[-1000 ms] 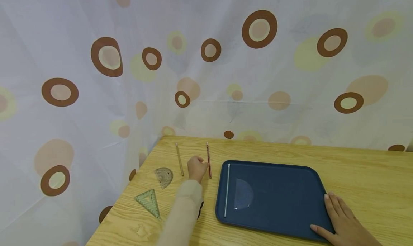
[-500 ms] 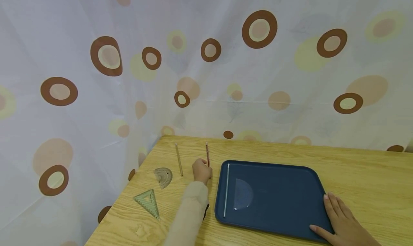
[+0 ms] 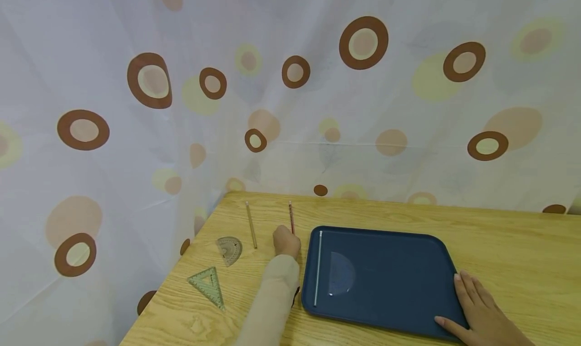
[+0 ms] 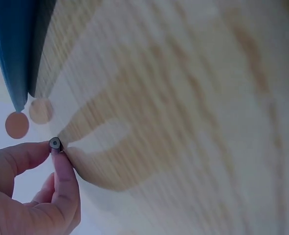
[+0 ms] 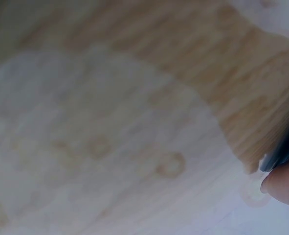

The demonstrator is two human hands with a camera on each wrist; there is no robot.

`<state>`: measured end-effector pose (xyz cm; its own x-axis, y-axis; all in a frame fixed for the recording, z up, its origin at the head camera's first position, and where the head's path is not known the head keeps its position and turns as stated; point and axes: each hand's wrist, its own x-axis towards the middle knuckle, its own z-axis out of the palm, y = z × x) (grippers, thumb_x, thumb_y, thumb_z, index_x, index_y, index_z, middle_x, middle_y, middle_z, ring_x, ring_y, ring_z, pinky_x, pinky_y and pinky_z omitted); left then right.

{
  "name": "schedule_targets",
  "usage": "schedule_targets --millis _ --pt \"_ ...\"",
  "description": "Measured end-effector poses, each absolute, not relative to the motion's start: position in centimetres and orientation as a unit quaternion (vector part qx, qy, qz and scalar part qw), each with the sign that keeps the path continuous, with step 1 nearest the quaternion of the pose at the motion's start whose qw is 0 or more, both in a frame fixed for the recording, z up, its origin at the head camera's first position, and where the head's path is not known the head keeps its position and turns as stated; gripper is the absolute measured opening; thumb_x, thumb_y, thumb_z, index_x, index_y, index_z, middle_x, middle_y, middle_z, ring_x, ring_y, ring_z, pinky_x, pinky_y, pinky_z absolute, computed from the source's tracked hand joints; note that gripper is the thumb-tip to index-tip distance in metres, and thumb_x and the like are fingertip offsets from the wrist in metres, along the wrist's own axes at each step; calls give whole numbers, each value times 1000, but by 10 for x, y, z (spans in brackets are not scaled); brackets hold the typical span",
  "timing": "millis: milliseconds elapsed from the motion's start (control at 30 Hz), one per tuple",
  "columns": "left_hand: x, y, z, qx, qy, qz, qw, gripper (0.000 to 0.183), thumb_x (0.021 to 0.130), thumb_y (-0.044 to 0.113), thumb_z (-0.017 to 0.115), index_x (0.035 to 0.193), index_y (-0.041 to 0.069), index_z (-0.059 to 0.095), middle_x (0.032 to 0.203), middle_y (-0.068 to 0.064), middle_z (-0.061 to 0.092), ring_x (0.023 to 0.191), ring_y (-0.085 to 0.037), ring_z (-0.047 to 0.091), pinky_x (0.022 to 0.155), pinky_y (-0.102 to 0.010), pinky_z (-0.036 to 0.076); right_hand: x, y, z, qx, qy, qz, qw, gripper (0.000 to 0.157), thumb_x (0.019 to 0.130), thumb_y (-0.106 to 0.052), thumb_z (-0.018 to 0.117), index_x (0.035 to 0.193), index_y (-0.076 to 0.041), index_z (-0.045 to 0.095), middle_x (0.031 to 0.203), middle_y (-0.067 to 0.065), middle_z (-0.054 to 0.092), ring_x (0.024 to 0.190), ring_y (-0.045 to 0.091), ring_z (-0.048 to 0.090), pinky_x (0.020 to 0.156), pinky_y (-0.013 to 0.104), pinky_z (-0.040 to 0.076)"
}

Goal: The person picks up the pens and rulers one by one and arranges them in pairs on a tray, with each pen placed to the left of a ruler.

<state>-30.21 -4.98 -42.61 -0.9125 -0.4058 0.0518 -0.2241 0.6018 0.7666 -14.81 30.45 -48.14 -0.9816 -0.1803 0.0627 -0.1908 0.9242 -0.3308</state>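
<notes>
My left hand (image 3: pixel 287 242) is over the near end of a dark red pencil (image 3: pixel 292 218), just left of the blue tray (image 3: pixel 399 285). In the left wrist view, thumb and forefinger pinch the pencil end (image 4: pixel 55 143). My right hand (image 3: pixel 487 313) rests on the tray's right rim, its fingers extended along the edge and its thumb over the near corner. On the tray's left side lie a pale pencil (image 3: pixel 318 270) and a clear protractor (image 3: pixel 340 274). In the right wrist view only a fingertip (image 5: pixel 283 185) and the dark tray edge (image 5: pixel 286 147) show.
Left of my left arm, a tan pencil (image 3: pixel 251 226), a second protractor (image 3: pixel 230 250) and a green set square (image 3: pixel 209 287) lie on the wooden table (image 3: pixel 522 250). A patterned curtain (image 3: pixel 281 109) hangs behind the table and along its left side.
My left hand has moved right and slightly nearer along the red pencil, now covering its near end. The right hand stays on the tray rim.
</notes>
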Motion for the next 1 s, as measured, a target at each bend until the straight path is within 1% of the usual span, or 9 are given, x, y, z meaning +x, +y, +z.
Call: schedule_targets --millis 167,400,633,767,867,1000 --pt "-301 -50 -424 188 -885 -410 119 7 73 -12 64 78 -7 62 74 -21 64 66 -30 63 58 -35 53 -148 304 -481 98 -980 171 16 101 88 -49 55 140 18 -1 145 41 0 134 49 -21 91 26 -38" --pt "-300 -54 -421 201 -881 -417 101 8 72 -12 63 79 -8 63 76 -22 66 66 -29 64 57 -34 53 -148 304 -481 98 -979 177 14 101 88 -49 55 140 17 -1 145 41 0 134 50 -20 91 29 -39" --pt "-298 -55 -419 201 -875 -434 75 11 72 -14 63 83 -11 64 74 -23 66 58 -27 63 47 -28 51 -148 304 -481 96 -980 174 16 101 88 -49 55 140 17 -1 145 41 0 134 49 -20 91 28 -39" --pt "-298 -56 -417 203 -879 -427 66 11 72 -13 63 83 -12 65 73 -23 66 55 -25 61 43 -25 47 -148 305 -482 96 -980 171 17 101 88 -49 55 140 17 0 145 41 0 134 49 -20 91 27 -39" --pt "-298 -56 -417 204 -883 -419 61 10 73 -12 64 83 -10 65 73 -22 66 56 -24 61 43 -25 45 -148 305 -482 95 -980 172 17 101 88 -49 55 140 18 0 145 42 0 134 49 -20 92 28 -39" --pt "-298 -56 -417 201 -887 -411 58 10 73 -10 65 83 -10 65 73 -21 66 60 -26 62 46 -27 47 -148 305 -482 96 -981 169 19 101 88 -49 55 140 18 0 145 42 1 134 49 -20 92 27 -39"
